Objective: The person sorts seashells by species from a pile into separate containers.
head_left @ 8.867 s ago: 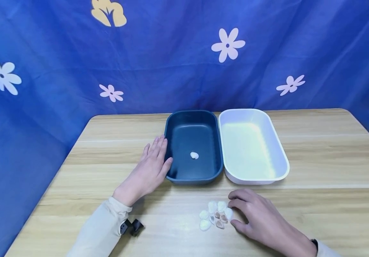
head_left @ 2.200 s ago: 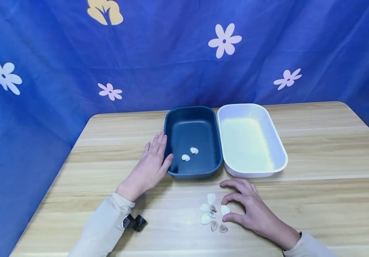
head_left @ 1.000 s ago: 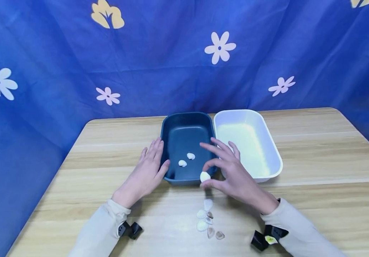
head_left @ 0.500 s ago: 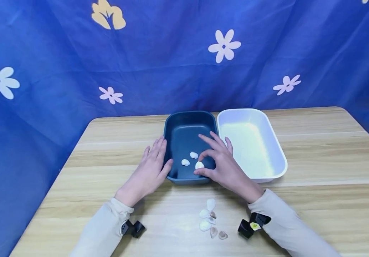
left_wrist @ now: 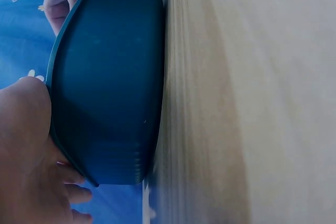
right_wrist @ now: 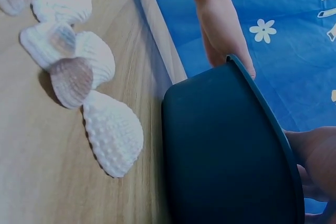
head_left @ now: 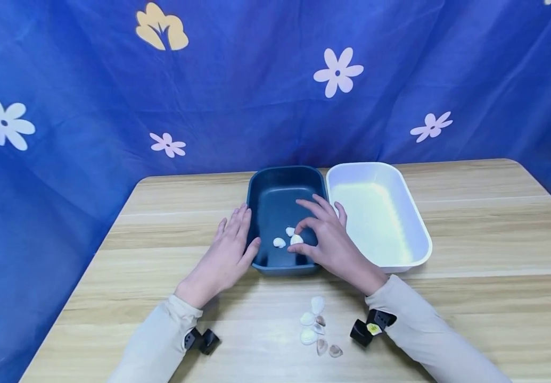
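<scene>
My right hand (head_left: 330,242) reaches over the front right of a dark blue basin (head_left: 280,205), pinching a white seashell (head_left: 296,240) between thumb and index finger, low inside it. Two other white shells lie beside it on the basin floor, a left one (head_left: 279,242) and a farther one (head_left: 290,231). With fingers extended, my left hand (head_left: 222,255) rests against the basin's left rim. In the right wrist view the basin wall (right_wrist: 226,150) hides the pinched shell. In front of the basin is a loose group of white shells (right_wrist: 113,135) and small brownish shells (head_left: 335,351).
A white basin (head_left: 376,223) stands against the right side of the dark one. Both are on a wood-grain table (head_left: 486,239), with a blue flowered curtain (head_left: 256,106) behind it. Black wrist devices, one left (head_left: 200,340) and one right (head_left: 368,327), stick out from the sleeves.
My right hand has picked a white shell off the table and lowered it into the dark basin. Earlier, a second shell joined the first one there. My left hand has stayed at the rim.
</scene>
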Available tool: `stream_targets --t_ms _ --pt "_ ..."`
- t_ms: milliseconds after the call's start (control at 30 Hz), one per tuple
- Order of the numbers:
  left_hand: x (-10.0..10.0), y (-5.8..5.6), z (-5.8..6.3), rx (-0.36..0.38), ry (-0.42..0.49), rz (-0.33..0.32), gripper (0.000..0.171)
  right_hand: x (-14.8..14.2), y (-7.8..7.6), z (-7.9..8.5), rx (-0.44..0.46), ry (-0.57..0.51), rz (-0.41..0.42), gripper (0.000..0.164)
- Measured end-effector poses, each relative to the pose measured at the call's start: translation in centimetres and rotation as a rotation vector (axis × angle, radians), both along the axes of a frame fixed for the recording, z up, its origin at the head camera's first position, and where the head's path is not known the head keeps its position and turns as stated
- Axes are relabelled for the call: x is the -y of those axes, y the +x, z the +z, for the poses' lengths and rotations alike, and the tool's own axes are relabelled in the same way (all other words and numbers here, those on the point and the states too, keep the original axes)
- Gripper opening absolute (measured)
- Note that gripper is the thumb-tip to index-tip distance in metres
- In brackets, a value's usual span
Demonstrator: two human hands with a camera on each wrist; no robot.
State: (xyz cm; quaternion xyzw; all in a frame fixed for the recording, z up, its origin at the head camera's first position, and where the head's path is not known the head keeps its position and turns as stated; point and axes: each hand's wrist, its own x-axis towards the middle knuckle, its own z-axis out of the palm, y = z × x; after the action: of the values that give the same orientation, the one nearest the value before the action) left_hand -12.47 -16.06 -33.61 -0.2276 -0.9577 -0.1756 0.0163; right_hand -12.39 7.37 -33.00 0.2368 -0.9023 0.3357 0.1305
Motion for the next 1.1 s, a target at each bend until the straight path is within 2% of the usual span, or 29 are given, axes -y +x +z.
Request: stream_targets --t_ms 500,733,967,1100 --pt "-0.2 0.4 -0.6 -0.011 -0.008 0.011 0.065 1.0 -0.7 -0.7 -0.016 0.054 -0.018 0.027" --pt "-0.2 0.5 -0.7 -0.019 0.0 0.006 0.065 1.1 -0.7 -0.7 0.005 0.03 0.02 0.028" --pt "-0.2 0.5 -0.8 -0.018 -0.005 0.009 0.065 1.1 -0.7 -0.7 0.045 0.014 0.024 0.028" --pt "-0.2 0.5 -0.7 -0.021 -0.007 0.008 0.065 1.0 -0.7 -0.6 0.037 0.02 0.021 0.028"
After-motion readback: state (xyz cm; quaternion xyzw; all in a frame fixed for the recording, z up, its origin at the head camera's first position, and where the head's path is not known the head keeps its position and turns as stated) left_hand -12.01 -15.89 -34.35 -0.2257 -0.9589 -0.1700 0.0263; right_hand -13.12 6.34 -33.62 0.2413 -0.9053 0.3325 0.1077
